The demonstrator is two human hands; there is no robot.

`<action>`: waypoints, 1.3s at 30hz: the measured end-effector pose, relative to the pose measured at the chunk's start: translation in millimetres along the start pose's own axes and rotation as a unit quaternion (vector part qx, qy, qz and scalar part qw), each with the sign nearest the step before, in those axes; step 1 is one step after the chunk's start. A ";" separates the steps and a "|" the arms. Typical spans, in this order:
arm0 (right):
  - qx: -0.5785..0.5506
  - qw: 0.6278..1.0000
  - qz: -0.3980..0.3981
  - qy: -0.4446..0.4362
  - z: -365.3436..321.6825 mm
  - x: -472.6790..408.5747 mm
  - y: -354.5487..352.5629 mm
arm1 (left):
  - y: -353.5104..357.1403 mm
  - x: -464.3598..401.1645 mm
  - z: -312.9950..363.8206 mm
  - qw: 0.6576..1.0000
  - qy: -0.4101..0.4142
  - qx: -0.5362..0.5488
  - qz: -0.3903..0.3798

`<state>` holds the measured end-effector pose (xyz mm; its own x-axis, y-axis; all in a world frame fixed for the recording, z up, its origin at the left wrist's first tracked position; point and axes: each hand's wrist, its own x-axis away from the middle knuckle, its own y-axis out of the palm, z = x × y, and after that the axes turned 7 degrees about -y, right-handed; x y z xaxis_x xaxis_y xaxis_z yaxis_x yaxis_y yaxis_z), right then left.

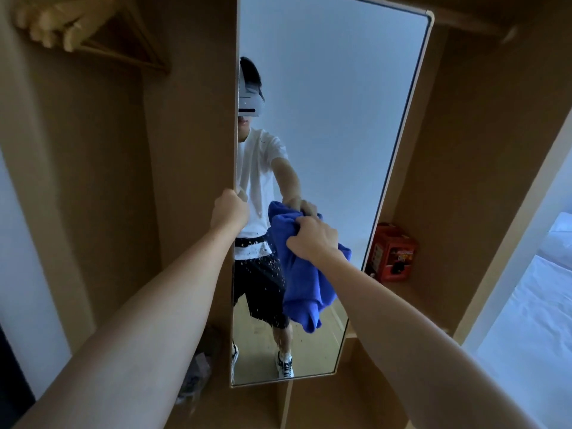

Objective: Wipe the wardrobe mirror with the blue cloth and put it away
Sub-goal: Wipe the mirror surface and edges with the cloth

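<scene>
So the wardrobe mirror (334, 119) is a tall narrow panel, long axis running roughly 12 to 6 o'clock with the top tipped a bit toward 1 o'clock. It sits between two wooden wardrobe bays, and its lower half is speckled with small droplets or spots.

The right hand (312, 238) has a fistful of the blue cloth (305, 274), fingers curled tight into the bunched top of it, right up against the glass about mid-height. The cloth hangs down from that fist toward 6 o'clock, so its long axis is near vertical, with the loose end dangling well below the hand.

The left hand (230, 209) is at about 9 o'clock from the cloth, fingers wrapped around the mirror's left edge, near the cloth but not touching it.

Off at 3 o'clock from the cloth there's an orange box (393, 253) on a shelf inside the right bay. Wooden hangers (93, 32) hang up at 11 o'clock in the left bay. A white bed (532, 320) shows at the far right.
</scene>
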<state>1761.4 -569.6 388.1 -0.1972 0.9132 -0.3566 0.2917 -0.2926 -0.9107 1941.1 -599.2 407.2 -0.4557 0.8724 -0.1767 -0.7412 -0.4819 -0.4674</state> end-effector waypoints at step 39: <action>-0.025 0.991 0.114 -0.063 -78.9 -31.3 -39.9 | -8.6 0.0 -50.3 0.988 -0.018 0.054 -0.142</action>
<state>1829.8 -564.2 452.0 -0.2353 0.7816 -0.5777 0.3876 -0.4696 -0.7932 1972.3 -590.9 367.7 -0.2384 0.9710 -0.0195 -0.8887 -0.2262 -0.3989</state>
